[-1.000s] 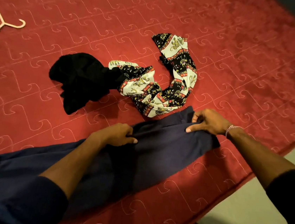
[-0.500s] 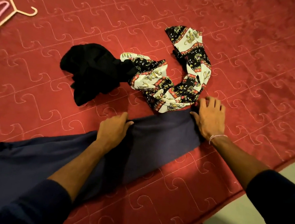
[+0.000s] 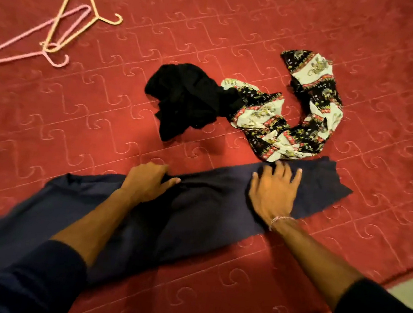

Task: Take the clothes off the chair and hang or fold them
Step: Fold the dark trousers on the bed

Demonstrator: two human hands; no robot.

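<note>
Red quilted bed carries the navy garment, laid out flat near its edge. Left hand pinches a fold; right hand presses flat, grip wide. Cloth looks soft, light, limp: best taken by its edges.

Red quilted bed carries navy garment, black garment, patterned cloth, pink hanger, yellow hanger.

Bed cover: red quilted bedspread with stitched swirl pattern.
Floor: pale strip beside the bed's lower right edge.
</note>
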